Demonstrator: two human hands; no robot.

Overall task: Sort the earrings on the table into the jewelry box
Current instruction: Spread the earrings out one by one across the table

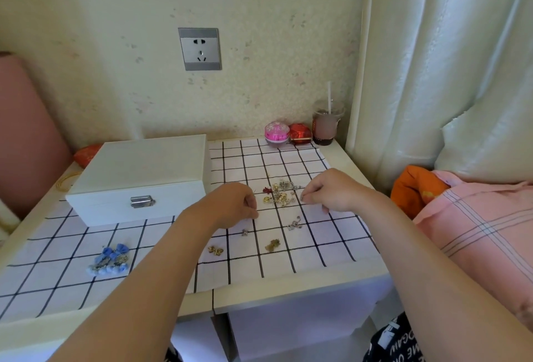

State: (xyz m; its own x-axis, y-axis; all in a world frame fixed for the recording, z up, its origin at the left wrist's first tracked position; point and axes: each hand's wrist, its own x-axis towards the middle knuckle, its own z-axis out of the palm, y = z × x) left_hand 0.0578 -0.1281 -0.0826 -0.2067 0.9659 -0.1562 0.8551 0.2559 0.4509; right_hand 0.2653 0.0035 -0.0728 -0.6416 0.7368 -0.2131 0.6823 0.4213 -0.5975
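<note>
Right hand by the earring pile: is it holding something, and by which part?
The right hand appears to pinch a small silvery earring between its fingers; which part is gripped is too small to tell.

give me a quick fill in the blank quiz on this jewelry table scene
1. The lid of the white jewelry box is ___.
2. The bow earrings lying in front of the box are ___ in colour.
3. The cup at the back of the table has a ___ standing in it.
Missing words: closed; blue; straw
</note>
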